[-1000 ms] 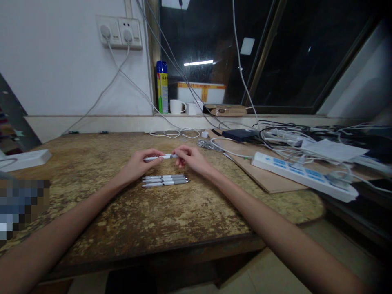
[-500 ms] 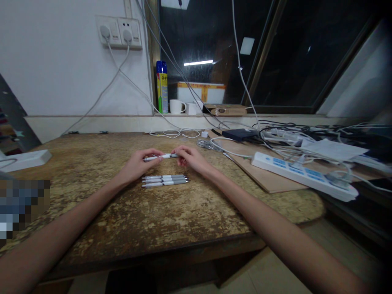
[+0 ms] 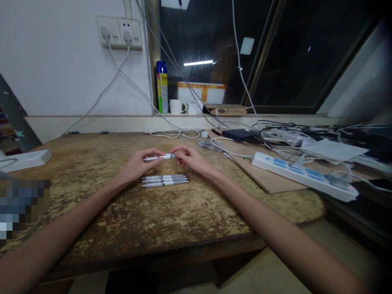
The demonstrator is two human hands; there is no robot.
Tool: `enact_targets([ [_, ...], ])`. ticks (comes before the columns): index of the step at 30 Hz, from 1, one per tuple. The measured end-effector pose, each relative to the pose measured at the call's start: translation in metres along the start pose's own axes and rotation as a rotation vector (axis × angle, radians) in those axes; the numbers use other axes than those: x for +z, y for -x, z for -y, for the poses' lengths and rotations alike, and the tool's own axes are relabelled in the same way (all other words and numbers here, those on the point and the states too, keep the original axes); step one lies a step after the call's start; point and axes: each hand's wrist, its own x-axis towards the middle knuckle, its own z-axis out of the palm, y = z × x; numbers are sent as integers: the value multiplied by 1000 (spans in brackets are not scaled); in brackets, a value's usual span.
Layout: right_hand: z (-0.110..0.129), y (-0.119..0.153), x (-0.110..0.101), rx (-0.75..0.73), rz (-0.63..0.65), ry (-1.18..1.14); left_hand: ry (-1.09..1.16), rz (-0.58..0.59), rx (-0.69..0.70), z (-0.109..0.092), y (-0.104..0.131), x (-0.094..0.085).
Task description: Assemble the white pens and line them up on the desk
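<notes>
A white and grey pen (image 3: 164, 157) lies level between my two hands, just above the worn wooden table (image 3: 171, 216). My left hand (image 3: 138, 163) pinches its left part between thumb and fingers. At the other end, my right hand (image 3: 188, 158) has its fingers closed round the grey tip part, which they partly hide. Below the hands, on the tabletop, three similar pens (image 3: 165, 181) rest side by side, their dark tips pointing right.
On the right are a white power strip (image 3: 303, 173), a brown board (image 3: 260, 175), a dark box (image 3: 240, 134) and tangled cables. Another white strip (image 3: 27, 160) sits far left. A spray can (image 3: 162, 87) and white mug (image 3: 177, 106) stand on the sill.
The fingers of my right hand have shifted slightly at the pen's grey end. My left hand and the pens on the table look the same.
</notes>
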Motion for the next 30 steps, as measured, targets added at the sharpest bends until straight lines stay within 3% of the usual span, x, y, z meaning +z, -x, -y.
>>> enact_targets([
  [4, 0, 1, 1, 46, 45, -26, 18, 2, -3, 0, 0, 0],
  [30, 1, 0, 0, -45, 31, 13, 16, 0, 27, -1, 0, 1],
])
